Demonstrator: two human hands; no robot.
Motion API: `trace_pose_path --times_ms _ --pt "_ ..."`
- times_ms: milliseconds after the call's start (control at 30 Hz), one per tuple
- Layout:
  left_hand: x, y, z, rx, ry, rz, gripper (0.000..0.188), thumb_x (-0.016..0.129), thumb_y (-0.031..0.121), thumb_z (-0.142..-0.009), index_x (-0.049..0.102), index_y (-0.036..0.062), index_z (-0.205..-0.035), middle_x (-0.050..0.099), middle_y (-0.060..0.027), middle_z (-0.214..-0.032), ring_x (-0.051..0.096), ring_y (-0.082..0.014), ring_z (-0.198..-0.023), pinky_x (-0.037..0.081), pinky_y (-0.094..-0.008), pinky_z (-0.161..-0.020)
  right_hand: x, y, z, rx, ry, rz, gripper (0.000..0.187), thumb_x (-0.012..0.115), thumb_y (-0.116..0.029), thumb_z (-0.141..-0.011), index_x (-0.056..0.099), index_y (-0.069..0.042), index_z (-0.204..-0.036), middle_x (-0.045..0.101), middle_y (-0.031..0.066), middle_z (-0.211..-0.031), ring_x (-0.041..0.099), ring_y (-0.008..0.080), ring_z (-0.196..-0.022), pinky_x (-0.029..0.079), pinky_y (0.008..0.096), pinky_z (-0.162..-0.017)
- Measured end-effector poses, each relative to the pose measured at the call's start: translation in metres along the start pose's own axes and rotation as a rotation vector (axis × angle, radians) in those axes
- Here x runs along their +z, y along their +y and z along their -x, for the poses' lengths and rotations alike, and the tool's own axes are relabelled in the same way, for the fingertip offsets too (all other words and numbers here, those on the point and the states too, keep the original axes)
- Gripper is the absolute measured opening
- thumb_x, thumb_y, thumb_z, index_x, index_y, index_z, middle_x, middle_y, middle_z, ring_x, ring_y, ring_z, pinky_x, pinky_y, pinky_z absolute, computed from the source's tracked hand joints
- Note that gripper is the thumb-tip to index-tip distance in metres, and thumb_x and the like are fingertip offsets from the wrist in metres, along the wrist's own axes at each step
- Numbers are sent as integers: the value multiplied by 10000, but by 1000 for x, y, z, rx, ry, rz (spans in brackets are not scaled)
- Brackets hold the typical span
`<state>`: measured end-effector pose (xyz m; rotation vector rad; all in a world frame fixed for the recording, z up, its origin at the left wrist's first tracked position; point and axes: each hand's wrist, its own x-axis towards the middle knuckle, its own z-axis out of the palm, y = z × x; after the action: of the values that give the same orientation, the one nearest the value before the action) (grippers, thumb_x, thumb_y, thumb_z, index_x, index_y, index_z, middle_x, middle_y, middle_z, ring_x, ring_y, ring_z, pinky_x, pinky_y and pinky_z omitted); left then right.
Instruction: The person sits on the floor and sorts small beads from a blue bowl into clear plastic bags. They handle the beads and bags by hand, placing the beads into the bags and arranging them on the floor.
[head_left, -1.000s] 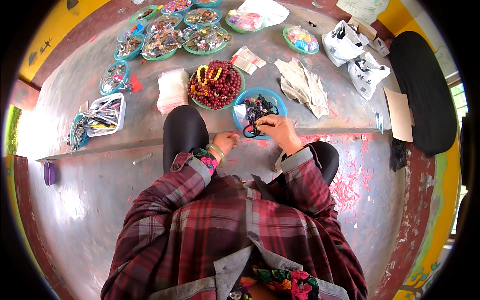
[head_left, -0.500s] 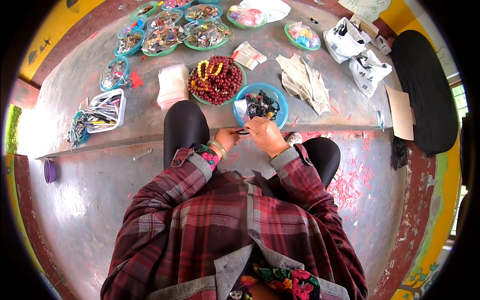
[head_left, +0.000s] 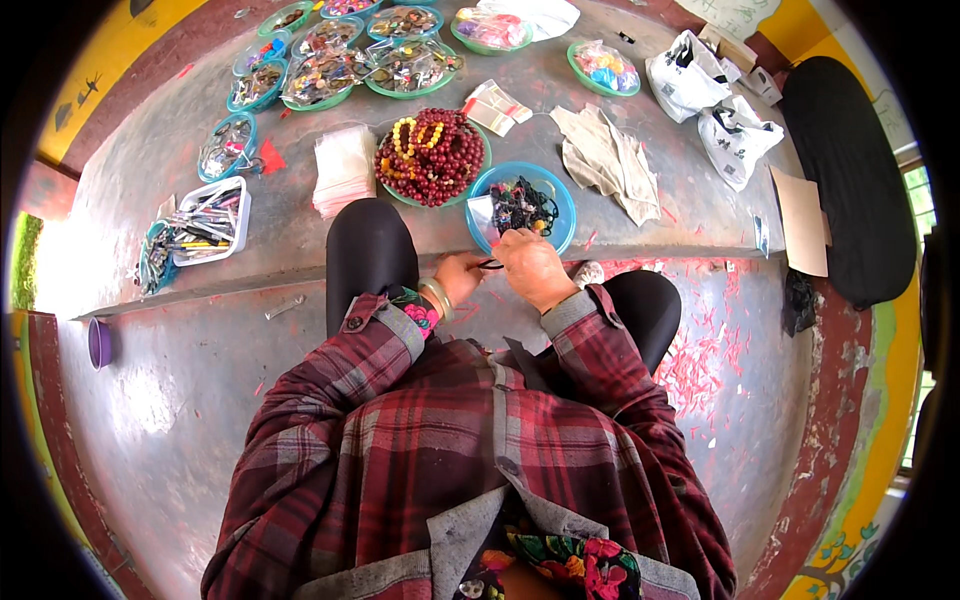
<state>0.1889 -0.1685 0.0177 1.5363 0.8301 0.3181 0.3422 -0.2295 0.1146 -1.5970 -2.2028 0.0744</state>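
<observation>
Fingers of both hands meet on one small dark piece (head_left: 490,264), pinched between the left hand (head_left: 458,277) and right hand (head_left: 530,268) just below the blue bowl (head_left: 560,205) of dark bits. Can't tell what it is exactly. Looks early to me: that bowl is still pretty full, and the stack of clear bags (head_left: 343,168) beside the red bead bowl (head_left: 432,155) looks untouched.

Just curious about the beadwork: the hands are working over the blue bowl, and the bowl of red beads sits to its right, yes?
Not quite. In the head view the bowl of red beads sits left of the blue bowl, not right. The hands, left and right, do work at the blue bowl's near edge.
</observation>
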Motion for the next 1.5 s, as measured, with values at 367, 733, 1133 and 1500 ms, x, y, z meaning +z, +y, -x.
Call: trace_pose_path --times_ms 367,733,1133,1500 --pt "3 1 4 -114 -14 133 288 430 88 -839 561 -71 -1041 584 -108 -958 580 -163 -837 500 -283 -720 7 -2 1 -19 -26 63 33 518 -74 -668 546 -59 -661 503 87 -745 523 267 -783 439 379 -662" --pt "2 40 18 -163 -42 479 285 404 78 -859 528 -48 -1083 557 -75 -1029 546 -169 -927 525 -329 -725 0 -1 -3 94 7 -134 68 564 -100 -673 631 -88 -675 569 47 -887 504 247 -927 390 395 -779" --pt "-7 50 25 -100 -169 711 340 396 108 -855 484 -54 -1141 553 -119 -1078 554 -208 -976 494 -345 -792 -8 -4 0 108 -69 -132 184 510 -47 -668 673 -78 -750 494 142 -1188 369 308 -1207 323 469 -958" --pt "-9 40 21 -70 -116 861 372 369 128 -872 461 -33 -1195 571 -127 -1048 569 -221 -954 484 -353 -783 -15 13 -5 181 173 -343 265 507 64 -628 670 -94 -765 533 152 -1134 424 357 -1144 374 403 -938"
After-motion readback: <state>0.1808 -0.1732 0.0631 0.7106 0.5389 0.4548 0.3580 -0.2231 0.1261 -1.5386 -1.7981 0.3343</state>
